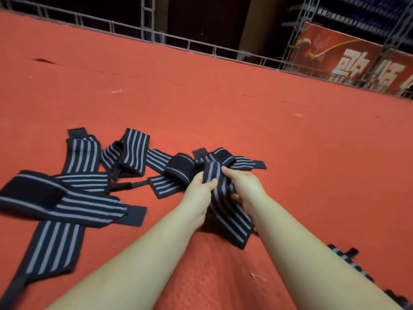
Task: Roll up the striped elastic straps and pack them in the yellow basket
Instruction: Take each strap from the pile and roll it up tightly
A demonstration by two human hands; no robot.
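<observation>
Head view: both hands hold one black elastic strap with grey stripes (225,198) lifted off the red carpeted floor (290,153). The left hand (199,193) pinches its upper part, thumb across the stripes; the right hand (244,189) curls round its other edge. Its free end trails toward the near edge. More striped straps (85,191) lie loose to the left. No yellow basket shows. To roll well, I would square the end, keep the edges aligned and hold tension.
</observation>
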